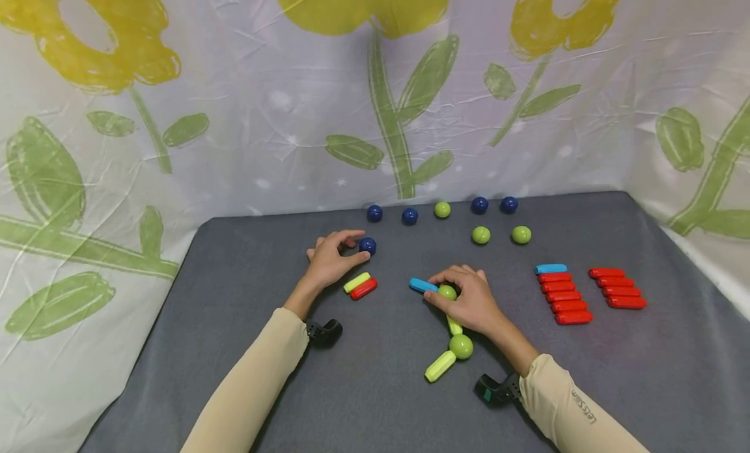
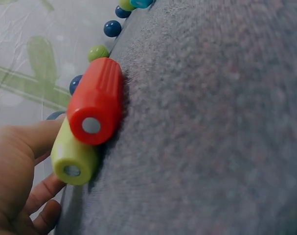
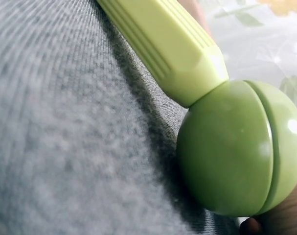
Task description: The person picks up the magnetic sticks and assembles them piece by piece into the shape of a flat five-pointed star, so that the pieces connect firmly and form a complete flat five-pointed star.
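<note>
My left hand (image 1: 333,261) has thumb and forefinger at either side of a dark blue ball (image 1: 367,246). Just below it on the table, a yellow-green magnetic rod (image 1: 356,282) lies against a red magnetic rod (image 1: 364,289); both show metal end discs in the left wrist view. With thumb and fingers, my right hand (image 1: 469,298) grips a green ball (image 1: 447,292). Touching that ball is a light blue rod (image 1: 423,285). A yellow-green rod (image 1: 454,325) leads from it to a second green ball (image 3: 231,152), and another yellow-green rod (image 1: 440,366) extends from there.
Along the table's back edge sit several dark blue balls (image 1: 479,205) and green balls (image 1: 521,235). At the right, red rods (image 1: 564,296) lie in two columns, with a light blue rod (image 1: 551,269) topping one. A flowered cloth (image 1: 258,101) hangs behind the grey table (image 1: 375,401).
</note>
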`<state>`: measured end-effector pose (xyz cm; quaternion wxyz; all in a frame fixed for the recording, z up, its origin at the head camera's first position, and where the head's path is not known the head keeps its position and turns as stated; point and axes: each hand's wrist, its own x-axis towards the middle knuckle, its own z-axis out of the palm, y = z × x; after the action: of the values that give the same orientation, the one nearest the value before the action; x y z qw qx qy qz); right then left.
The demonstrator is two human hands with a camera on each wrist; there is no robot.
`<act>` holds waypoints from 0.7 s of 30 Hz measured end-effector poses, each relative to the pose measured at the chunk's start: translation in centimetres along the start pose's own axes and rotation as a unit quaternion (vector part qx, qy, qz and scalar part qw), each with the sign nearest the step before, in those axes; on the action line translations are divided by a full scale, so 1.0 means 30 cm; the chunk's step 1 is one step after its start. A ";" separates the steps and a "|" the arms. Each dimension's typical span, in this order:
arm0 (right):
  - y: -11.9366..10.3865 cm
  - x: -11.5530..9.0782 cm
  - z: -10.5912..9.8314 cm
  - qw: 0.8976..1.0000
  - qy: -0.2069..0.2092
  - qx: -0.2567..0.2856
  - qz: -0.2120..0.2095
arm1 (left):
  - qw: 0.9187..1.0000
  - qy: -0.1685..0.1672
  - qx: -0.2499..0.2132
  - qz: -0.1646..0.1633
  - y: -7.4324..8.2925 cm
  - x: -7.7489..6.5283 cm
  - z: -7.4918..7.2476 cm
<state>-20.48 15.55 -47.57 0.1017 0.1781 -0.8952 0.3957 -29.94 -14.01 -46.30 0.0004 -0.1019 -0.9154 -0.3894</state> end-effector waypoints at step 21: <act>0.010 -0.004 0.003 1.000 0.001 0.001 -0.011 | 1.000 -0.018 -0.018 0.008 0.008 -0.066 0.005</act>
<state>-20.51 15.71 -47.87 0.1065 0.1877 -0.8928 0.3955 -27.95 -14.11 -46.39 -0.0145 -0.1158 -0.9071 -0.4043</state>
